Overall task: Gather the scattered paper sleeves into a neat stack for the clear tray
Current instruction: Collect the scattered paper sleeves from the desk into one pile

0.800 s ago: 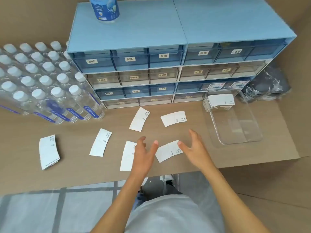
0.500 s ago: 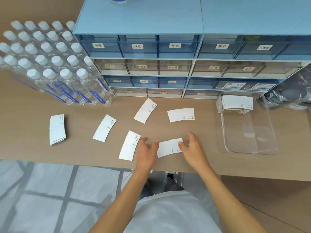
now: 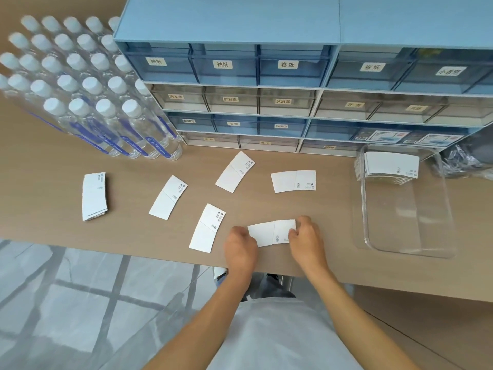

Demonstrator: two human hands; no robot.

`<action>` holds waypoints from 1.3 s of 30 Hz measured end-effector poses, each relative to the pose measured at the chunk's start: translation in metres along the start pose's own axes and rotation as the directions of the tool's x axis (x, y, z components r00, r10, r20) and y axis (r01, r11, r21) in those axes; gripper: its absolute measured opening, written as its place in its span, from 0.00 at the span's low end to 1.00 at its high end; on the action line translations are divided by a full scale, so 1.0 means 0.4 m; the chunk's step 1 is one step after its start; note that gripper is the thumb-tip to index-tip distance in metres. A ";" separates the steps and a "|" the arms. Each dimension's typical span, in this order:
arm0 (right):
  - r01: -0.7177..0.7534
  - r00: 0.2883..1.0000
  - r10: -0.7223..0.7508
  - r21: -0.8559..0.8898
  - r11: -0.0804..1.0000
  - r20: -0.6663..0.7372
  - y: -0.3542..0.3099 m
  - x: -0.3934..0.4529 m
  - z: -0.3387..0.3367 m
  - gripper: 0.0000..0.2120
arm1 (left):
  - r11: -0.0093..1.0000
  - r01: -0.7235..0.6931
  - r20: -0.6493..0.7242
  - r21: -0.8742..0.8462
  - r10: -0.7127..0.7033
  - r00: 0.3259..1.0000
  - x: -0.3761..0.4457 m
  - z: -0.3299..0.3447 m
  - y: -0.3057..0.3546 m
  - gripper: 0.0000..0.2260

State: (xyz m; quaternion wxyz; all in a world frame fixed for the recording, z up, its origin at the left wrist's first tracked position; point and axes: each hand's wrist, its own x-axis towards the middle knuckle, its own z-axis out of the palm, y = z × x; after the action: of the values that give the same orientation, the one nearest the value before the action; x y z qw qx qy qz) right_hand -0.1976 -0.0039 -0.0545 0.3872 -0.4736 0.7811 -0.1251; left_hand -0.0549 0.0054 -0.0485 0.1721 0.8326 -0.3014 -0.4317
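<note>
Both hands meet at one paper sleeve (image 3: 269,233) near the bench's (image 3: 53,166) near edge. The left hand (image 3: 240,248) pinches its left end and the right hand (image 3: 306,236) pinches its right end, each grip clamped on it. Four more single sleeves (image 3: 293,181) lie scattered just beyond, a small stack (image 3: 94,196) sits far left, and another stack (image 3: 390,166) rests in the clear tray (image 3: 405,244) at right.

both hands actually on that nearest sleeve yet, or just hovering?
Touching. In the head view the left hand covers the left end of the nearest sleeve and the right hand's fingertips overlap its right end; no gap shows at either end.
</note>
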 end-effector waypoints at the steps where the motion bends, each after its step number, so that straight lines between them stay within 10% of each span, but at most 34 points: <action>1: -0.011 1.000 0.011 0.019 1.000 -0.009 0.001 0.007 -0.003 0.10 | 1.000 0.002 0.002 -0.024 -0.002 1.000 0.000 0.002 0.002 0.10; 18: -0.018 0.988 0.050 0.220 0.975 -0.143 -0.049 0.147 -0.139 0.02 | 0.975 -0.179 0.015 -0.133 0.182 0.983 0.063 0.052 0.199 0.01; 39: -0.116 0.988 0.114 -0.015 0.993 -0.106 -0.062 0.282 -0.162 0.11 | 0.984 -0.150 -0.010 0.092 0.152 0.988 0.147 0.149 0.281 0.07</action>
State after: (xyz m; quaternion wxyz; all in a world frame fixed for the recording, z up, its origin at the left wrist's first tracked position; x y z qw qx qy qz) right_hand -0.2568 -0.1222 -0.0521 0.3472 -0.4245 0.8277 -0.1189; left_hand -0.1175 -0.1197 -0.0570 0.1687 0.8179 -0.3815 -0.3962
